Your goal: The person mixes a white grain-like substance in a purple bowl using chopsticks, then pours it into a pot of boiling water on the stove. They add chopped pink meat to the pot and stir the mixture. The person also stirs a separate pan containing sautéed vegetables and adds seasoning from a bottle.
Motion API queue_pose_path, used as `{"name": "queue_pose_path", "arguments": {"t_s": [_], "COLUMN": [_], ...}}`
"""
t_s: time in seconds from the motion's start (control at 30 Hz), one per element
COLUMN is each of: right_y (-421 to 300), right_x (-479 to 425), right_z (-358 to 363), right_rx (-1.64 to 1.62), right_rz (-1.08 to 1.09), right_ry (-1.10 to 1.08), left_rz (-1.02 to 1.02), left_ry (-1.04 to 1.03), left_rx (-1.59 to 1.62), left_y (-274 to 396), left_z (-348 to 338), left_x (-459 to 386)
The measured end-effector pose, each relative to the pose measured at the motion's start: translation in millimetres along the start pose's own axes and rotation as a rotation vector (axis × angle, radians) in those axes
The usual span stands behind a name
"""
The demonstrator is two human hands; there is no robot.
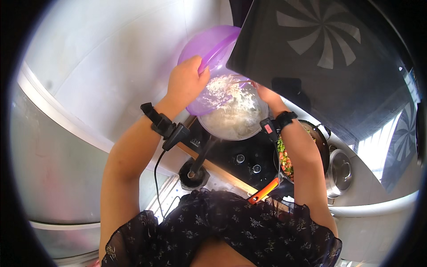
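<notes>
My left hand [190, 80] grips the rim of a purple plastic basin [208, 40], tilted over a round pot [218, 134] on the stove. Pale shreds of food [223, 88] lie at the basin's lower side and spill over the pot, which holds cloudy liquid [233, 121]. My right hand [267, 95] is at the pot's far right side, its fingers partly hidden by the range hood. It holds what look like chopsticks [243, 81], whose tips reach into the pale shreds.
Right of the pot, a frying pan [286, 163] with an orange handle [264, 191] holds chopped green and red food. A lidded steel pot [339, 172] stands farther right. The dark range hood [300, 43] overhangs the stove [230, 160], which has two knobs. A white wall rises at left.
</notes>
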State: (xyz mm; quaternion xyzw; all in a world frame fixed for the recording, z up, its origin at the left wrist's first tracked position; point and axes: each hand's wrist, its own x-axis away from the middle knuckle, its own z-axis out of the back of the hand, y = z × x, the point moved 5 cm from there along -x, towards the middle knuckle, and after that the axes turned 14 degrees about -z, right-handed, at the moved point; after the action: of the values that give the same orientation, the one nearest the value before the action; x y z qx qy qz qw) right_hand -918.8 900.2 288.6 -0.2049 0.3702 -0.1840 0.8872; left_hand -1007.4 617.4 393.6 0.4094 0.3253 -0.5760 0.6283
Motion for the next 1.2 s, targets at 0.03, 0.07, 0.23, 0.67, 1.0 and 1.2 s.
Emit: {"name": "queue_pose_path", "arguments": {"t_s": [0.03, 0.07, 0.23, 0.67, 1.0, 1.2], "right_y": [-3.7, -7.5, -58.3, -33.4, 8.4, 78.1], "right_x": [1.3, 3.9, 15.2, 29.2, 46.1, 52.5], "right_z": [-2.9, -6.6, -42.1, 14.8, 7.5, -31.0], "right_rx": [-0.025, -0.05, -0.409, -0.049, -0.008, 0.163], "right_rz": [-0.006, -0.013, -0.125, -0.178, -0.297, -0.489], "right_ry": [0.013, 0.024, -0.166, -0.105, -0.236, -0.112], "left_rz": [-0.001, 0.01, -0.003, -0.246, -0.303, -0.208], "left_ry": [0.004, -0.015, -0.032, -0.048, -0.02, -0.031], "left_rx": [0.002, -0.012, -0.054, -0.137, -0.171, -0.199], "left_y": [-0.9, -2.4, 0.4, 7.3, 4.3, 11.3], "left_z": [0.2, 0.0, 5.3, -4.1, 5.8, 23.9], "left_x": [0.1, 0.1, -2.1, 2.2, 8.6, 10.0]}}
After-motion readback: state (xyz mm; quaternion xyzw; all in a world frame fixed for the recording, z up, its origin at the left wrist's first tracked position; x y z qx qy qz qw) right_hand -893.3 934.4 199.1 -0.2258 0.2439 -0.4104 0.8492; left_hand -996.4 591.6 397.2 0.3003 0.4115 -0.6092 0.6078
